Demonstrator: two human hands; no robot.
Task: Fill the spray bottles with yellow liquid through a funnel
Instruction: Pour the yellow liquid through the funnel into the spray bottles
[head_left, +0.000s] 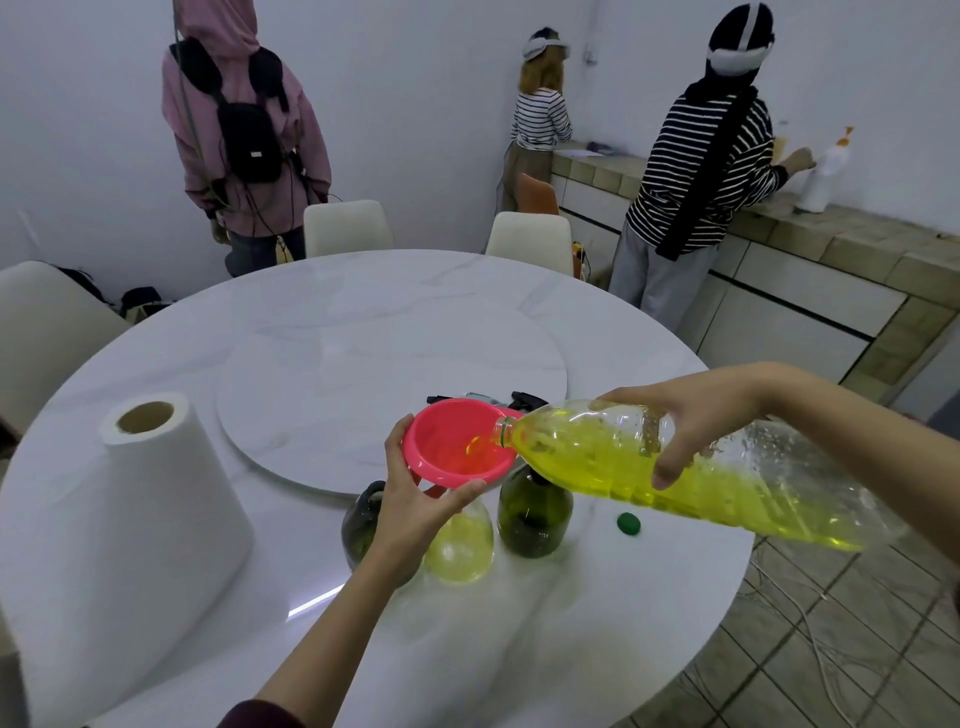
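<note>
My left hand (415, 506) grips the rim of a pink funnel (452, 441) that sits over a clear spray bottle (460, 545) partly filled with yellow liquid. My right hand (685, 415) holds a large clear plastic bottle (675, 467) of yellow liquid, tilted with its mouth over the funnel; liquid runs into the funnel. A dark green spray bottle (535, 512) stands to the right of the clear one, and another dark one (361, 525) stands to the left, partly hidden by my left wrist.
A green cap (628, 523) lies on the round white table (311, 312) near the bottles. A big paper roll (130, 519) stands at the left. Black spray heads (524, 400) lie behind the funnel on the turntable. Three people stand at the wall and counter beyond.
</note>
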